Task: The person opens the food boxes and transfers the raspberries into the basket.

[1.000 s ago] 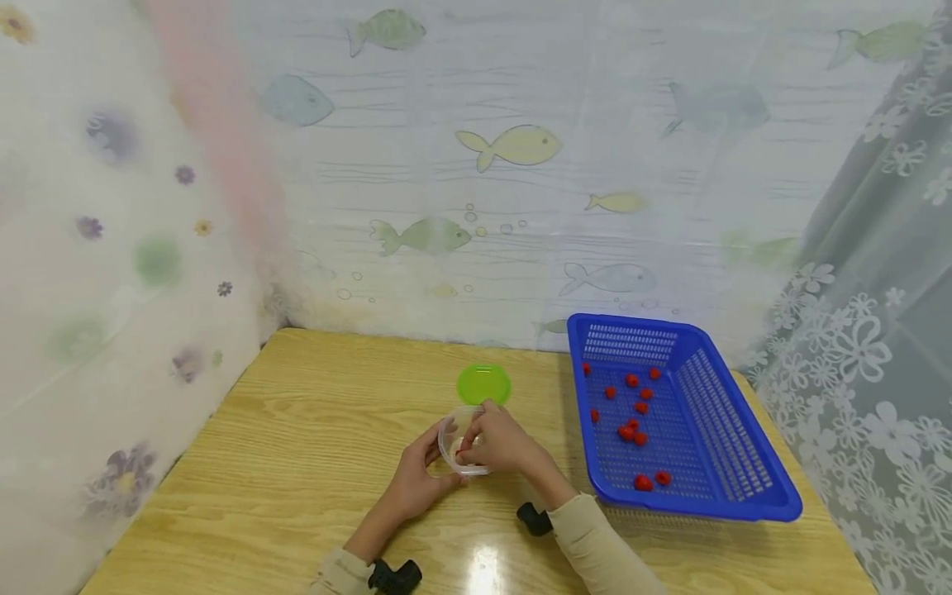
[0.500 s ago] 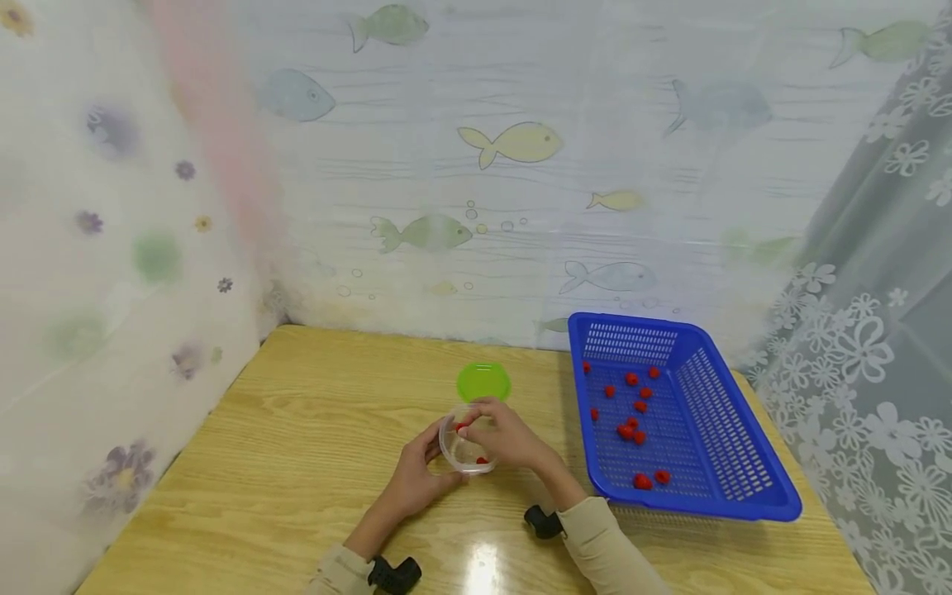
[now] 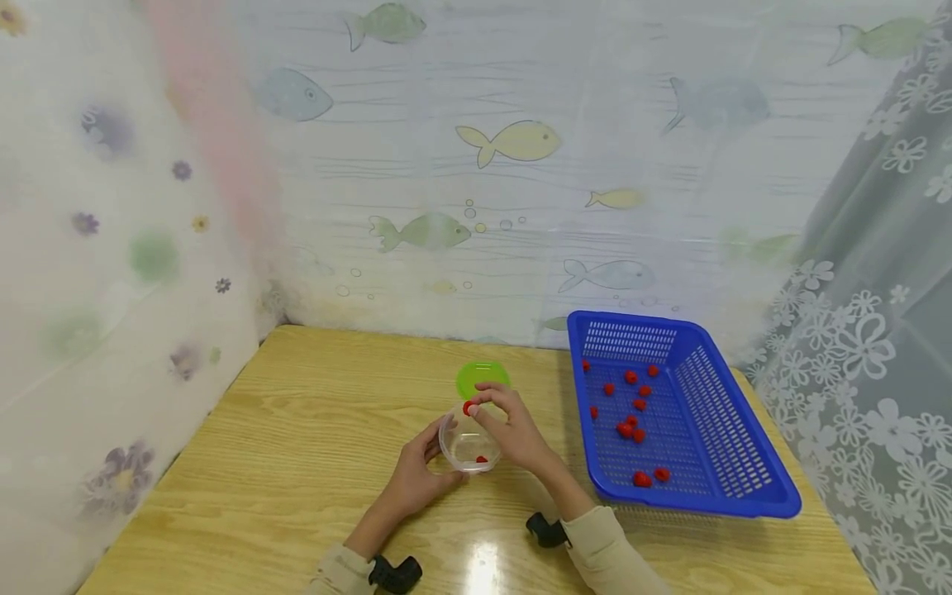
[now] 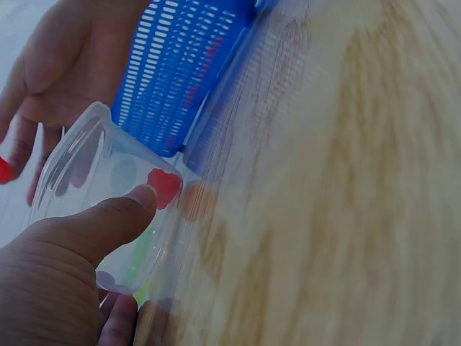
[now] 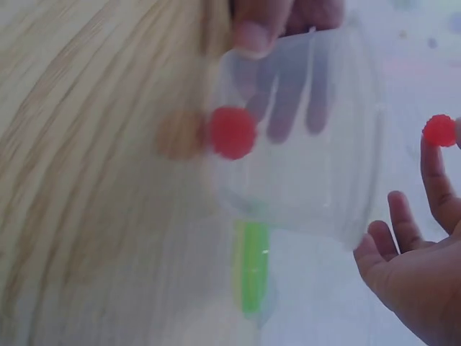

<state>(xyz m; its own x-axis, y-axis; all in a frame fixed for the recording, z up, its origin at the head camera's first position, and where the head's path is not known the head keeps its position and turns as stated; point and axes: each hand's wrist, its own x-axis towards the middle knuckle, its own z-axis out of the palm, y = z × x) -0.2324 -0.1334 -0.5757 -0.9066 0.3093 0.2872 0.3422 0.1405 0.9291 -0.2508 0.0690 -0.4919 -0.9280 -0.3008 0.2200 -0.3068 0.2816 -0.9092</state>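
Note:
My left hand (image 3: 422,475) holds a clear plastic tub (image 3: 467,442) upright on the table, thumb and fingers around its wall. One red raspberry (image 5: 233,132) lies at the bottom of the tub. Between the thumb and index finger of my right hand (image 3: 513,430) is another raspberry (image 5: 439,130), above the tub's far rim; the other fingers are spread. In the left wrist view my left thumb (image 4: 122,216) presses the tub's side near the raspberry inside. Just behind the tub lies a green lid (image 3: 479,378).
To the right stands a blue perforated basket (image 3: 687,500) with several raspberries (image 3: 628,430) scattered over its floor. The wooden table (image 3: 320,413) meets a fish-patterned curtain (image 3: 416,281) at the back. A flowered curtain (image 3: 164,330) hangs at the left.
My right hand has risen from inside the tub to above its far rim, a raspberry between its fingertips. The other raspberry has come into sight at the tub's bottom. My left hand keeps its place.

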